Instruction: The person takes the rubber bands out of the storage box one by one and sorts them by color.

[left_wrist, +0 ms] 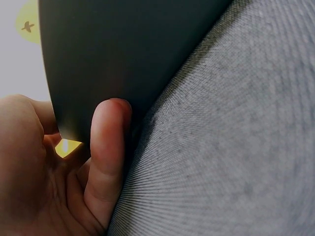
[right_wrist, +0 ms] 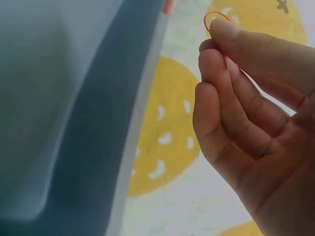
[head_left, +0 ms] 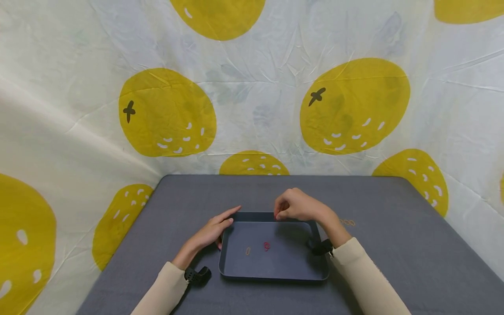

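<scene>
A dark blue-grey rectangular tray [head_left: 273, 278] sits on the table in front of me. My left hand [head_left: 208, 234] grips its far left corner, one finger pressed against the outer wall [left_wrist: 142, 49] in the left wrist view. Above the far rim, my right hand [head_left: 297, 205] pinches a thin red rubber band [right_wrist: 216, 12] between thumb and fingertip; its loop pokes out past the thumb. Inside the tray lie a red rubber band [head_left: 267, 246], bunched up, and an oval orange rubber band [head_left: 248, 251] to its left.
Several orange rubber bands [head_left: 350, 222] lie in a row on the grey table [head_left: 378, 245], right of the tray and partly behind the right forearm. A white cloth [head_left: 256, 105] with yellow fruit prints hangs behind the table and along its left side.
</scene>
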Motion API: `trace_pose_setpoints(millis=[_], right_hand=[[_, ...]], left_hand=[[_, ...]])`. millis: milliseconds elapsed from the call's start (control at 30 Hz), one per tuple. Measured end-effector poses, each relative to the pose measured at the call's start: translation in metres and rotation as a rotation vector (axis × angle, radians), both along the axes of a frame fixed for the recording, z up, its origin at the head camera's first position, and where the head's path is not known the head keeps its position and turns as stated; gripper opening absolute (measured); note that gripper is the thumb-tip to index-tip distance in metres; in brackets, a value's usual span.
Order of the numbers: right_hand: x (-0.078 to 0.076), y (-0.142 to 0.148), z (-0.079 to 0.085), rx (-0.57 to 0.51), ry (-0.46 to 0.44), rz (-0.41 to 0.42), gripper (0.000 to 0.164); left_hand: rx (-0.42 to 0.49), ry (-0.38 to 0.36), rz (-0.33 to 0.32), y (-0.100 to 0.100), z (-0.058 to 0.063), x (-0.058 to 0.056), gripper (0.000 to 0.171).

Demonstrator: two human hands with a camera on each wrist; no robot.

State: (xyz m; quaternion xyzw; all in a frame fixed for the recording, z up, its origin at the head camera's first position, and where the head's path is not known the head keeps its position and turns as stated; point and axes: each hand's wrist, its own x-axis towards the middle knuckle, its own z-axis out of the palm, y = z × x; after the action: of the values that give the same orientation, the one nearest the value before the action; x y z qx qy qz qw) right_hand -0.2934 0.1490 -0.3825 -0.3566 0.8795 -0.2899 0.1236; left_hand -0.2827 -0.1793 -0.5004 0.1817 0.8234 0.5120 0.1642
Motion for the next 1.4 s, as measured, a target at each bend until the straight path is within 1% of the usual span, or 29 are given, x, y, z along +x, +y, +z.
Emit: trace_pose_setpoints(millis=[133,233,333,667,867,1100,1267,1400], right_hand=[[0.001,0.014,0.006,-0.025,0.002,-0.032,0.006],[0.002,0.026,0.008,-0.050,-0.001,-0.061,0.007],[0.003,0.037,0.008,-0.065,-0.001,-0.101,0.005],[0.010,0.086,0.014,-0.050,0.025,-0.235,0.005],[0.016,0.118,0.011,-0.027,0.055,-0.299,0.005],[0.025,0.151,0.009,-0.038,0.056,-0.355,0.008],[0.027,0.172,0.003,-0.015,0.078,-0.394,0.012],[0.026,0.186,-0.005,-0.006,0.072,-0.425,0.012]], left_hand=[[-0.002,0.005,-0.002,0.000,0.000,0.000,0.049],[-0.001,0.007,-0.003,0.000,-0.001,0.000,0.049],[0.001,0.006,-0.002,0.000,-0.001,0.000,0.048],[-0.005,0.011,-0.007,0.002,0.001,0.000,0.049],[0.010,0.002,-0.014,0.000,0.001,0.001,0.048],[0.016,-0.015,-0.017,0.000,0.000,0.001,0.049],[0.020,-0.013,-0.015,0.000,0.001,0.000,0.049],[0.013,-0.016,-0.010,0.001,0.002,0.000,0.049]])
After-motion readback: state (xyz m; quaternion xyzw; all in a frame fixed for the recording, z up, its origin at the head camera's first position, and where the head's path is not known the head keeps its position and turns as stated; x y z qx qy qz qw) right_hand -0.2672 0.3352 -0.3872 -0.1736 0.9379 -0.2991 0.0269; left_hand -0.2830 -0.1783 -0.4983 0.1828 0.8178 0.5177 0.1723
